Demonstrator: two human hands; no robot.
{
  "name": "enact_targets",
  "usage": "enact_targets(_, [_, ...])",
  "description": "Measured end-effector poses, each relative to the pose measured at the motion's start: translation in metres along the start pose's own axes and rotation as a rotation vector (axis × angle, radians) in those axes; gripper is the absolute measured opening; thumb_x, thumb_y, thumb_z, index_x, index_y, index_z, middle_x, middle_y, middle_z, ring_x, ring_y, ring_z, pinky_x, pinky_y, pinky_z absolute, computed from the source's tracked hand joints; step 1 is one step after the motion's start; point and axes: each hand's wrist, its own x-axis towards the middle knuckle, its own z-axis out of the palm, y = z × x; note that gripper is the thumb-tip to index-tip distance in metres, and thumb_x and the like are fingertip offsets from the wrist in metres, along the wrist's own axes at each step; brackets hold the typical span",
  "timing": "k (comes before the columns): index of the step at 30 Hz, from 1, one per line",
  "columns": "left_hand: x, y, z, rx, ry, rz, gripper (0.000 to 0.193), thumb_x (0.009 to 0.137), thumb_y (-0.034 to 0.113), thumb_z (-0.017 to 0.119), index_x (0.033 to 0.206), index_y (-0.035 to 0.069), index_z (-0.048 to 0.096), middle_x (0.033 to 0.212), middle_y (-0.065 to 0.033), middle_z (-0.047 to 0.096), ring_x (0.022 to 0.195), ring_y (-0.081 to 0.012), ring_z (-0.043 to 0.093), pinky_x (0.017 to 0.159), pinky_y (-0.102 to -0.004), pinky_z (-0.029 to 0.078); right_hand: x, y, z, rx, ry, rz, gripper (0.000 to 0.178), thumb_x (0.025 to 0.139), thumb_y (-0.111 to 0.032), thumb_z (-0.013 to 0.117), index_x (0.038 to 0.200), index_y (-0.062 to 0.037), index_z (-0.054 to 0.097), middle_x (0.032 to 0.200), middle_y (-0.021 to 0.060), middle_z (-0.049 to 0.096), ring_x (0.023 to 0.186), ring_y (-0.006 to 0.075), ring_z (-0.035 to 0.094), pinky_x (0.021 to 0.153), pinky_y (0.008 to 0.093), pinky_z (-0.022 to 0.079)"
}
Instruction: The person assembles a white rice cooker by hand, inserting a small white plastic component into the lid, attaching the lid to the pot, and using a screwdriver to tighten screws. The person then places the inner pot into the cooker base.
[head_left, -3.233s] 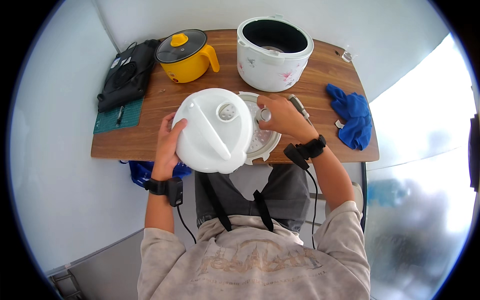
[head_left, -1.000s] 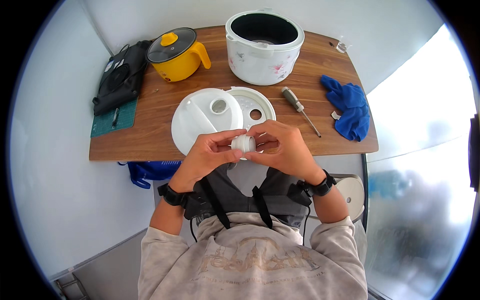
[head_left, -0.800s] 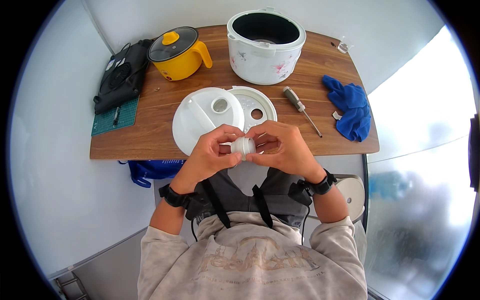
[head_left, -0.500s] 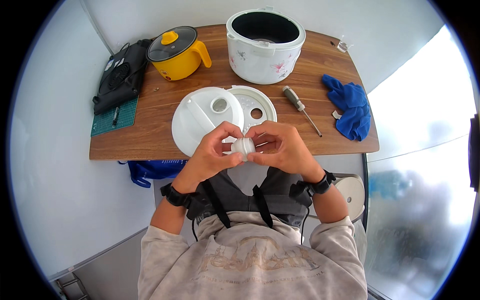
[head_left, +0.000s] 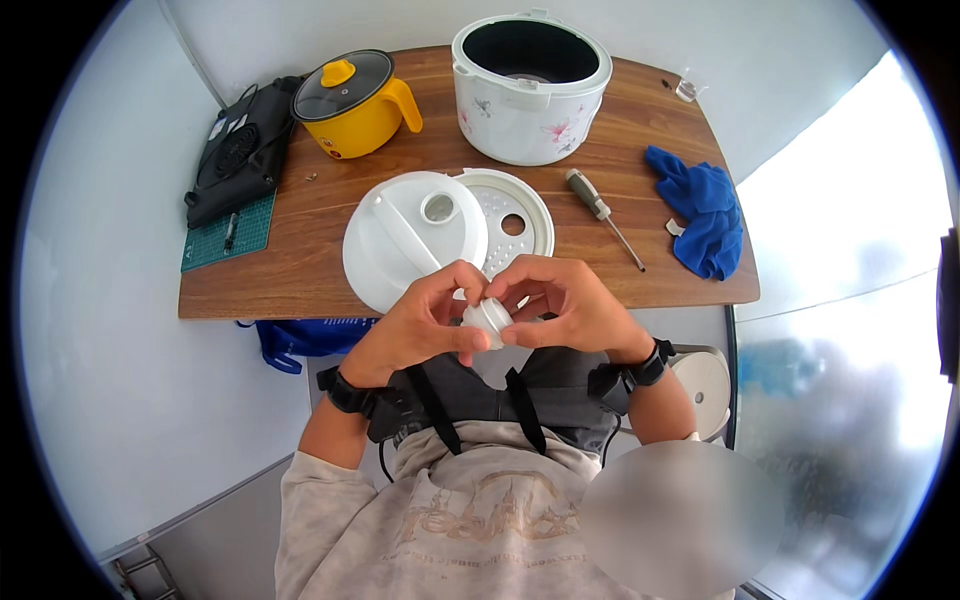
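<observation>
L hand [head_left: 425, 318] & R hand [head_left: 560, 310] close tog., both pinching white cap [head_left: 488, 320] at front edge of bench [head_left: 310, 270]; grip covers cap's sides, inner detail unclear. Lid [head_left: 375, 255] overlaps perf. plate [head_left: 505, 205], hiding plate's L side; hands block lower pt of both. Cooker [head_left: 530, 120] bottom inside hard to make out. Lower R, grey blur [head_left: 680, 520] hides pt of shirt [head_left: 460, 540].

Near the frame's centre, the person's left grip [head_left: 425, 318] and right grip [head_left: 562, 308] pinch a small white cap [head_left: 487, 320]. Just above, a white lid [head_left: 375, 252] and perforated plate [head_left: 497, 222] lie on the desk [head_left: 310, 235]; upper centre, an open flowered rice cooker [head_left: 530, 122]; upper left, a yellow pot [head_left: 360, 128].
</observation>
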Motion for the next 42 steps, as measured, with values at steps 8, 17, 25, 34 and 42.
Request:
enact_targets(8, [0.000,0.011,0.006,0.056,0.023,0.035,0.050,0.069,0.006,0.092,0.103,0.010,0.055,0.109,-0.0004,0.058,0.105,-0.0128,0.058,0.080,-0.0273,0.057,-0.004,-0.003,0.001,0.131,0.013,0.047,0.039,0.082,-0.006,0.082,0.116,-0.0001,0.066,0.108,0.0056,0.067,0.099,0.0131,0.067,0.088,0.0291,0.058])
enact_targets(17, [-0.002,0.007,0.006,0.237,-0.050,0.078,0.044,0.071,0.006,0.090,0.088,0.012,0.050,0.097,0.0040,0.058,0.088,-0.0072,0.054,0.079,-0.0260,0.050,-0.008,-0.005,0.001,0.139,-0.040,0.089,0.036,0.081,-0.005,0.082,0.113,0.0007,0.066,0.102,0.0054,0.069,0.094,0.0122,0.067,0.086,0.0275,0.058])
enact_targets(25, [-0.006,0.001,0.004,0.147,0.051,0.092,0.039,0.077,0.015,0.089,0.084,0.012,0.051,0.095,0.0031,0.058,0.085,-0.0061,0.050,0.075,-0.0222,0.045,-0.009,-0.018,-0.002,0.117,0.043,0.130,0.036,0.080,-0.005,0.080,0.112,0.0002,0.063,0.102,0.0034,0.065,0.095,0.0110,0.065,0.083,0.0263,0.058])
enact_targets(34, [-0.034,0.014,-0.027,0.229,0.293,-0.041,0.020,0.098,0.022,0.064,0.109,0.006,0.062,0.100,-0.0018,0.061,0.087,-0.0103,0.057,0.077,-0.0252,0.049,0.014,-0.007,-0.015,-0.267,0.269,-0.058,0.038,0.081,-0.005,0.077,0.115,-0.0001,0.063,0.110,0.0086,0.066,0.101,0.0179,0.064,0.083,0.0338,0.060])
enact_targets(42, [-0.068,-0.013,-0.097,0.042,0.702,0.091,0.012,0.095,0.019,0.052,0.086,0.012,0.053,0.079,0.0035,0.046,0.066,-0.0052,0.042,0.053,-0.0226,0.034,0.098,0.009,-0.019,-0.818,0.226,-0.244,0.037,0.078,-0.012,0.076,0.112,-0.0003,0.067,0.109,0.0170,0.070,0.095,0.0354,0.067,0.091,0.0395,0.053])
